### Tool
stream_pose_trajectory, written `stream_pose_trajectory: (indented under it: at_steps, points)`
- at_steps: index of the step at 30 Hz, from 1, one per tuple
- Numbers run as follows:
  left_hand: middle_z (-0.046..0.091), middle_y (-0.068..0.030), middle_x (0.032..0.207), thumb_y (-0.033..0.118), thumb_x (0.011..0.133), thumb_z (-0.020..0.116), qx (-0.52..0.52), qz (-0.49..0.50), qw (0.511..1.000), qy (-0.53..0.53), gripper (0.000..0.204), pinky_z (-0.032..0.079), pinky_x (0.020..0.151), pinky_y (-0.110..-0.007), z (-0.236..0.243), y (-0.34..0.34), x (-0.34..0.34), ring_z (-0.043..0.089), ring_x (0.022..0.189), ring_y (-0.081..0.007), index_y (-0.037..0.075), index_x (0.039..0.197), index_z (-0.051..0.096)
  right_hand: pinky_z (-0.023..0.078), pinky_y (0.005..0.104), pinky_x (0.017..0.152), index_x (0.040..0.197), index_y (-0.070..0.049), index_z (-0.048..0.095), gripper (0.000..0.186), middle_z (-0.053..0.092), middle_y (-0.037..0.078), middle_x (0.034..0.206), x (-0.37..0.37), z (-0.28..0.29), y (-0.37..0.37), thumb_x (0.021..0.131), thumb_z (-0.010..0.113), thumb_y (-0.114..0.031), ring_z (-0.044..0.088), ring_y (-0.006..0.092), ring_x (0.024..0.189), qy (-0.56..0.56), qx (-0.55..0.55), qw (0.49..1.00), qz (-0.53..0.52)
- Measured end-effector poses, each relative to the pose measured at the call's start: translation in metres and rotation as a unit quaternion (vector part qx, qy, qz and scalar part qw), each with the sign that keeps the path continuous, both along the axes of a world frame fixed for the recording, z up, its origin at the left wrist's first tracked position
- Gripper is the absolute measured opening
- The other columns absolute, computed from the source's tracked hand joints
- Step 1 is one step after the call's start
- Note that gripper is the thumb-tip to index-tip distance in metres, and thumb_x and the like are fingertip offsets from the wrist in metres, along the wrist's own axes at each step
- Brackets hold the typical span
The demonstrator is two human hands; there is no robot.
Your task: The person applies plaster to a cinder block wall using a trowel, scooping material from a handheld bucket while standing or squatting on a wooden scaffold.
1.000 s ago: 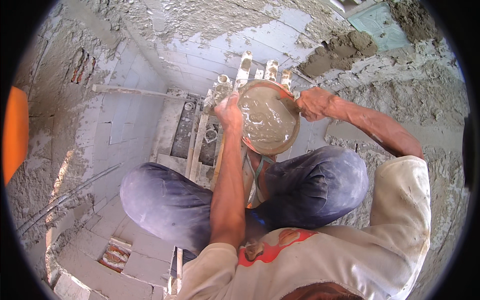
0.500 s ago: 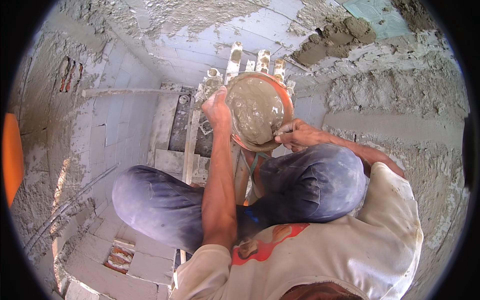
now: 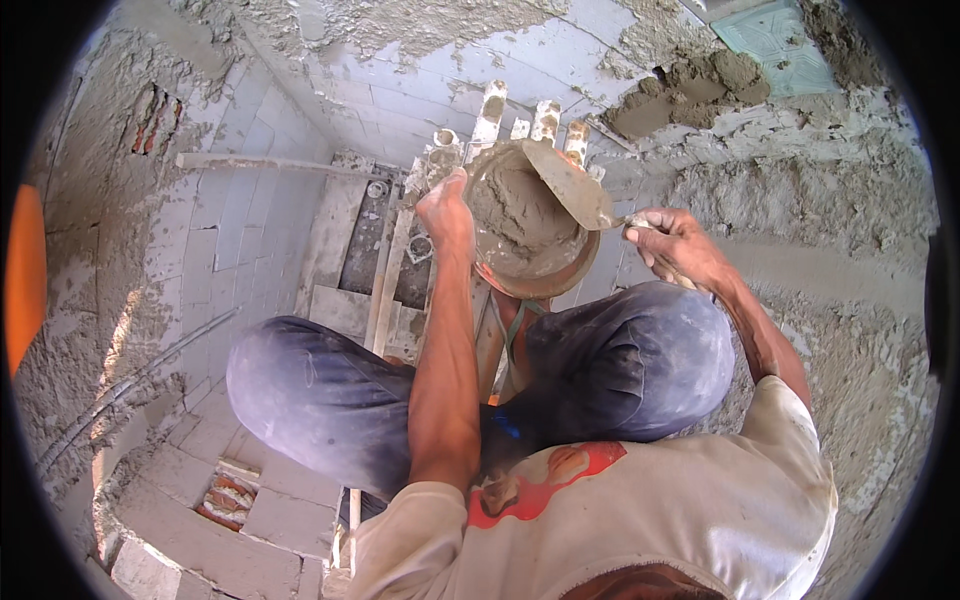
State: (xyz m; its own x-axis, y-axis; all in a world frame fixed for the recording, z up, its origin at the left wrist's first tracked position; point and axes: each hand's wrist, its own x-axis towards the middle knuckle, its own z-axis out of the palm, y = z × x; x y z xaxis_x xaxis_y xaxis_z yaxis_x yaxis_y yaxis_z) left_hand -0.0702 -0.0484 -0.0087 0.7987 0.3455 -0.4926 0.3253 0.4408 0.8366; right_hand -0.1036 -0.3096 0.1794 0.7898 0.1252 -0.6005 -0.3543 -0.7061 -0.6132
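A round bucket, orange where its wall shows and smeared with grey, is filled with wet mortar. My left hand is closed on the bucket's left rim. Beyond the bucket's right side, my right hand grips a trowel by its handle, which the fingers mostly hide. The trowel's broad, mortar-coated blade slants over the right part of the bucket, its tip toward the far rim. A rough hollow shows in the mortar's surface.
Mortar-spattered planks jut out behind the bucket. A mound of mortar sits at the far right beside a pale green tile. My bent knees flank the bucket. Block walls and a long bar lie left.
My right hand has moved right and slightly up, lifting the trowel blade out of the mortar into view. The smooth mortar surface is now hollowed. My left hand stays on the rim.
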Motion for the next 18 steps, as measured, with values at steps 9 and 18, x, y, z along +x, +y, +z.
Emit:
stream_pose_trajectory:
  at_steps: [9,18]
  points:
    - [0.070,-0.0098,0.093,0.018,0.092,0.066,0.016,0.034,0.999,-0.034,0.035,0.048,0.081,-0.031,-0.001,-0.016,0.003,0.060,0.085,-0.0162,-0.014,0.104,0.070,0.057,0.0487,0.066,0.110,0.001,0.062,0.024,0.067,0.018,0.084,-0.020,-0.089,0.043,0.092,0.057,-0.013,0.070,0.0386,0.071,-0.195,-0.262,0.830,0.452]
    - [0.070,-0.0089,0.091,0.019,0.091,0.066,-0.007,0.008,0.999,-0.032,0.036,0.047,0.083,-0.031,-0.017,-0.002,0.002,0.059,0.086,-0.0164,-0.014,0.103,0.070,0.057,0.0445,0.058,0.110,-0.006,0.065,0.021,0.067,0.013,0.085,0.011,0.003,0.007,0.095,0.060,-0.021,0.069,0.0337,0.067,-0.250,-0.331,0.824,0.386]
